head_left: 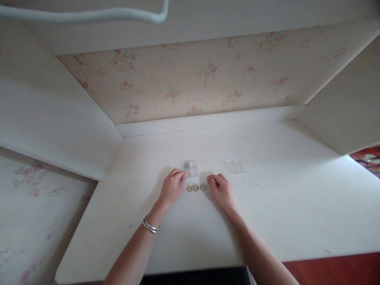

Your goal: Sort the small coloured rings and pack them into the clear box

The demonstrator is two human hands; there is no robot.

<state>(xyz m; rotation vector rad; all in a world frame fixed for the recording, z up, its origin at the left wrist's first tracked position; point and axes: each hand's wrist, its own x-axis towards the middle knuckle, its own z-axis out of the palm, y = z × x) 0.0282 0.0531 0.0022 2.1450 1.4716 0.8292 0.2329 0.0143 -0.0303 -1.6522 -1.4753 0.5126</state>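
The left grip [173,187] was at the near left corner of the clear box [192,168], and its thumb and first finger were bent close together. I could not tell if they were closed on the box or only rested by it. The right grip [221,192] was curled, with the tips of thumb and first finger near each other; whether it held some small thing, I could not tell.

Between the two grips, three rings lay in a short row on the desk [276,213]. The gold ring [189,189] was nearest to the left grip, the pinkish ring [195,188] was just beside it, and the greenish ring [202,187] was nearest to the right grip. In the box, a grey piece [186,166] sat in the far left compartment, beyond the left grip. The clear plate [234,166] lay flat, beyond the right grip and a little to its right. Silver bangles [151,225] were on the left wrist, behind the left grip. Farther beyond both grips stood the flowered wall [190,79].
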